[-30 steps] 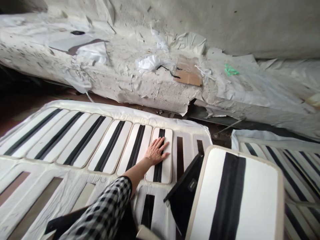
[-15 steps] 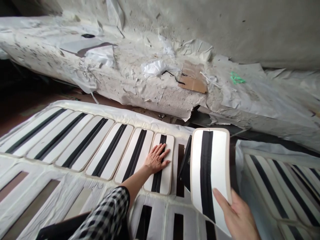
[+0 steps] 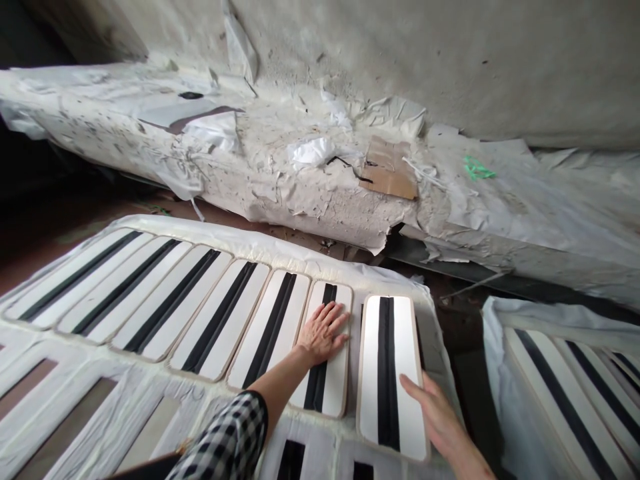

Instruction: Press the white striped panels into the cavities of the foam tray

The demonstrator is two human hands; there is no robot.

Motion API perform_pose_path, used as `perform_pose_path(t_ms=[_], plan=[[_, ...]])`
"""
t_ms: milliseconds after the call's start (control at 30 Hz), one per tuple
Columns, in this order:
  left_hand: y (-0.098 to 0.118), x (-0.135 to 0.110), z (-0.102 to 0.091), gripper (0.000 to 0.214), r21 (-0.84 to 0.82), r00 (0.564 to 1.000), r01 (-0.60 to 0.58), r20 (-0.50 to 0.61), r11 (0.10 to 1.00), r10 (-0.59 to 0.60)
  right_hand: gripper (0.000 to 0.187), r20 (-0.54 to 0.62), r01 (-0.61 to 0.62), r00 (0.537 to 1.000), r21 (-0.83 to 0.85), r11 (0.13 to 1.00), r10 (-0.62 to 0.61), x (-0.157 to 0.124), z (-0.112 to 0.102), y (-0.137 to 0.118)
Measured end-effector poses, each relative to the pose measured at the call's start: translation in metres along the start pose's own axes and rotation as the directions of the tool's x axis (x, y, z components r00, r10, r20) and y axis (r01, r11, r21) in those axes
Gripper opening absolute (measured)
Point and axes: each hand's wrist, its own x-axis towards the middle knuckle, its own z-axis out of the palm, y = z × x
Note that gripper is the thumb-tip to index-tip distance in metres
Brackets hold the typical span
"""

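A row of white panels with a black centre stripe lies side by side on a white-wrapped rack (image 3: 150, 223). My left hand (image 3: 323, 330) lies flat with fingers spread on one panel (image 3: 334, 387) near the row's right end. Just right of it, another striped panel (image 3: 391, 373) rests in the last slot. My right hand (image 3: 431, 410) presses flat on that panel's lower right corner, fingers stretched out. A checked sleeve covers my left forearm.
A long dusty ledge (image 3: 320, 193) with torn white plastic, cardboard scraps (image 3: 390, 175) and a green bit runs behind the rack. A second rack of striped panels (image 3: 565, 393) stands at the right, with a dark gap between. Empty slots show in the lower row.
My right hand brought the striped panel down from upright and laid it flat in the slot beside the one under my left hand. The left hand stayed put.
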Motion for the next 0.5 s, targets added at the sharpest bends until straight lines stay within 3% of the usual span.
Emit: perform_pose_path(t_ms=[133, 500], plan=[[-0.001, 0.001, 0.0, 0.052, -0.005, 1.0, 0.018, 0.01, 1.0, -0.018, 0.06, 0.069, -0.036, 0.997, 0.036, 0.999, 0.034, 0.02, 0.0, 0.012], [0.009, 0.006, 0.004, 0.061, -0.068, 0.992, 0.111, -0.05, 0.992, -0.114, 0.062, 0.045, -0.074, 0.997, 0.109, 0.991, 0.069, 0.036, 0.012, 0.027]])
